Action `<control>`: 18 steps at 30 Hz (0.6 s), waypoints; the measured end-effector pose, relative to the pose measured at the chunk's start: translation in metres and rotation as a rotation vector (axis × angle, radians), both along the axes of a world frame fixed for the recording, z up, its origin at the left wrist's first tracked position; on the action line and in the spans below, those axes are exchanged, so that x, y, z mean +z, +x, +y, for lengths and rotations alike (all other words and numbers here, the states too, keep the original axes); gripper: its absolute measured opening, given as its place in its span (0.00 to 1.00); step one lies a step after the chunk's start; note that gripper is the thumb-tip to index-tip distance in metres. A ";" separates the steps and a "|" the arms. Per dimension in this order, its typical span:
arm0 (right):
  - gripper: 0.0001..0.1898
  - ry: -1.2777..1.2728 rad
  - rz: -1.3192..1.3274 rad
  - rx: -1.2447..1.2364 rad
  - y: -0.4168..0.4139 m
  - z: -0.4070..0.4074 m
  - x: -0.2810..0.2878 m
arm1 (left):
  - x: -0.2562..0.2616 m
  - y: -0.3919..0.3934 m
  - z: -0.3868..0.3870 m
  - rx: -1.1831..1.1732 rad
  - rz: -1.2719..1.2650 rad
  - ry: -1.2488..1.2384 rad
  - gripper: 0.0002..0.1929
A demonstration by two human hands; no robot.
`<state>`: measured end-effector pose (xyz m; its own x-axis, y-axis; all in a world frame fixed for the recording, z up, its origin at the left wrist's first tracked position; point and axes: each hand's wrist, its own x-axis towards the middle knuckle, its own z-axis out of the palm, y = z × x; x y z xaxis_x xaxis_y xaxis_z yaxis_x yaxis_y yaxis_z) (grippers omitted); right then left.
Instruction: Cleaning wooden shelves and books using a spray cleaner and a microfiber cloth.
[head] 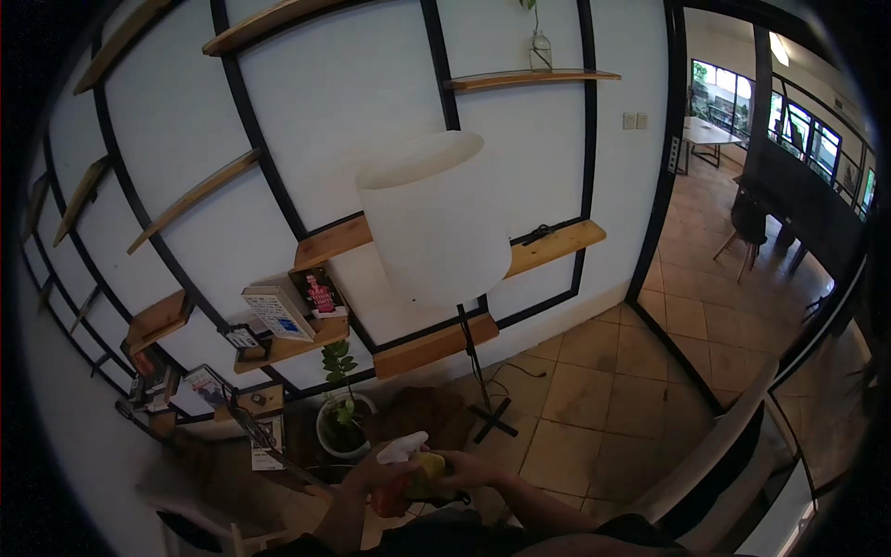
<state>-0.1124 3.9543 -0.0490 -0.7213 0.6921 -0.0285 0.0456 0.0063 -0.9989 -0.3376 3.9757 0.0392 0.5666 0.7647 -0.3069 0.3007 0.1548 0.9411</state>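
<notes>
At the bottom middle, both hands are close together in front of the body. My left hand (379,475) is closed around a spray bottle (404,449) with a white trigger head and a reddish body. My right hand (466,468) holds a yellow-green item (430,465), perhaps a cloth, against the bottle's right side; its exact kind is unclear. Beyond the hands stands a floor lamp with a large white drum shade (435,223) and a black cross-shaped foot (493,420). A potted plant (344,425) in a white pot is just beyond my left hand.
Wooden shelves (292,344) on a black wall frame carry books (278,312) and small items. A glass vase (540,52) stands on an upper shelf. A cable (518,372) lies on the tiled floor near the lamp. A light-coloured seat (717,432) is at right, below a doorway.
</notes>
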 end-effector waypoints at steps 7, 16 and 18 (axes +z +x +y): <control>0.20 0.028 -0.141 -0.218 0.010 0.026 0.018 | -0.004 -0.009 0.026 0.034 -0.011 0.040 0.31; 0.19 -0.104 -0.133 -0.872 0.120 0.060 -0.051 | -0.034 -0.002 0.083 -0.160 -0.199 -0.008 0.28; 0.20 -0.267 0.011 -1.123 0.151 0.054 -0.025 | -0.039 0.006 0.096 -0.235 -0.212 -0.058 0.28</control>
